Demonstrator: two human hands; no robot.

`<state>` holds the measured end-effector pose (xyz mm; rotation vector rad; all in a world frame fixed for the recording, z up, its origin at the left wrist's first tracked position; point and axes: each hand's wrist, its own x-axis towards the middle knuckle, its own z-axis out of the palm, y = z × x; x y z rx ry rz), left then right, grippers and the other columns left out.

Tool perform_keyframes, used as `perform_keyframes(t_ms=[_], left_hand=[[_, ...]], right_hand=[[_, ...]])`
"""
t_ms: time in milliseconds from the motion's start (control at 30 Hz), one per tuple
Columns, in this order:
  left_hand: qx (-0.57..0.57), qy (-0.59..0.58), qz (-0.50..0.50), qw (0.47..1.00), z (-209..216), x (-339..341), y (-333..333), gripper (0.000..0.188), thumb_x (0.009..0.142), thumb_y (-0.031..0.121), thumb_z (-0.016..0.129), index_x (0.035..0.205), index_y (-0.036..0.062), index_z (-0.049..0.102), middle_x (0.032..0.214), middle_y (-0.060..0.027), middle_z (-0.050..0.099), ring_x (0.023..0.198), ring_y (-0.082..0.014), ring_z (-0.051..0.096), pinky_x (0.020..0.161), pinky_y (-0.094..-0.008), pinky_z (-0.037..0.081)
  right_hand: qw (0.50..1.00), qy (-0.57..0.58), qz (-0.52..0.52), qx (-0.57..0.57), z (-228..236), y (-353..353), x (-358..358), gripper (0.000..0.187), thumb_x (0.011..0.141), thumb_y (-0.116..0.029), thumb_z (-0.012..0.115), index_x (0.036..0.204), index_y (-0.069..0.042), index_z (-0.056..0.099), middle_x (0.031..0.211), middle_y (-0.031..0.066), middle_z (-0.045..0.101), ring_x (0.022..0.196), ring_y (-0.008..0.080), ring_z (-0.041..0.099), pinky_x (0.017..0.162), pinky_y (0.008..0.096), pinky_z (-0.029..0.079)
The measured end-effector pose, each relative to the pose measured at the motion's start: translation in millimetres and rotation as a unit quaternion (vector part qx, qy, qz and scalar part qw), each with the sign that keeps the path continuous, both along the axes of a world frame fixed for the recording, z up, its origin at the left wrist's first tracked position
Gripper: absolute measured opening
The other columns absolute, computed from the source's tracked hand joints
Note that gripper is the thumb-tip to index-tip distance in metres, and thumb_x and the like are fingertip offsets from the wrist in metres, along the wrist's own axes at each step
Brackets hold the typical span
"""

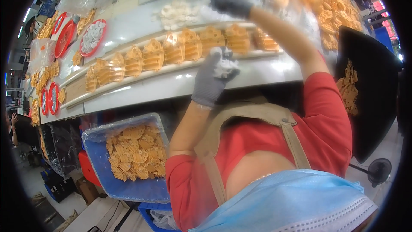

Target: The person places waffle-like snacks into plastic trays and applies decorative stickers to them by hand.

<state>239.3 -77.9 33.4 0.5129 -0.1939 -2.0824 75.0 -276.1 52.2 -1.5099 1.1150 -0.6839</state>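
My left hand (210, 80), in a grey glove, is closed around a clump of small white plastic parts (225, 65) at the near edge of a row of orange plastic parts (174, 48). These stand side by side along a pale-railed track on the table. Beyond the row, my right hand (231, 5), in a darker grey glove, reaches across the track. It is nearest to scattered small white round pieces (178, 13). Its fingers are blurred, and I cannot make out whether they hold anything.
A heap of orange parts (332, 13) lies at the far right. Red dishes stand at the left, one with white-grey pieces (93, 37). A lined blue bin (96, 139) of orange parts sits below the table edge. A black container (369, 81) stands by my right arm.
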Motion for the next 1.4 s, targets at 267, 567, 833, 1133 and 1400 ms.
perform_keyframes(t_ms=[267,567,833,1133,1400], left_hand=[[0.002,0.008,-0.015,1.000,3,-29,-6,0.025,0.090,0.022,0.054,0.110,0.0063,0.051,0.103,-0.0086,0.053,0.092,-0.0245,0.056,0.073,-0.0351,0.053],[-0.046,-0.046,-0.040,0.997,-23,-56,-8,0.033,0.086,0.022,0.060,0.113,0.0059,0.051,0.104,-0.0120,0.055,0.092,-0.0293,0.057,0.079,-0.0411,0.052],[-0.032,0.002,-0.066,0.997,-38,-67,-15,0.028,0.089,0.024,0.056,0.110,0.0065,0.051,0.099,-0.0099,0.054,0.090,-0.0256,0.057,0.077,-0.0400,0.052],[-0.016,-0.027,-0.078,0.996,-32,-65,-14,0.031,0.088,0.024,0.058,0.111,0.0050,0.050,0.100,-0.0112,0.053,0.091,-0.0254,0.057,0.077,-0.0399,0.052],[-0.021,-0.026,-0.078,0.996,-30,-72,-11,0.032,0.088,0.024,0.058,0.112,0.0052,0.050,0.101,-0.0106,0.054,0.093,-0.0252,0.056,0.079,-0.0402,0.051]], right_hand=[[0.856,-0.431,0.069,0.277,10,21,-45,0.025,0.087,-0.009,0.060,0.108,0.002,0.053,0.095,0.0098,0.060,0.083,0.0147,0.060,0.075,0.0198,0.054],[0.922,0.373,0.054,0.088,35,38,-80,0.024,0.072,-0.028,0.065,0.089,-0.013,0.072,0.088,0.0084,0.069,0.077,0.0204,0.063,0.070,0.0329,0.049],[0.930,0.347,0.075,0.096,12,34,-76,0.025,0.073,-0.027,0.066,0.080,-0.003,0.065,0.060,0.0030,0.046,0.053,0.0137,0.038,0.047,0.0283,0.032],[0.896,0.431,0.110,0.014,11,34,-66,0.032,0.070,-0.029,0.070,0.090,-0.004,0.069,0.076,0.0052,0.060,0.065,0.0166,0.048,0.057,0.0303,0.040],[0.889,0.413,0.189,-0.058,-27,4,-108,0.028,0.071,-0.034,0.070,0.090,-0.014,0.072,0.089,0.0062,0.069,0.077,0.0167,0.063,0.071,0.0307,0.049]])
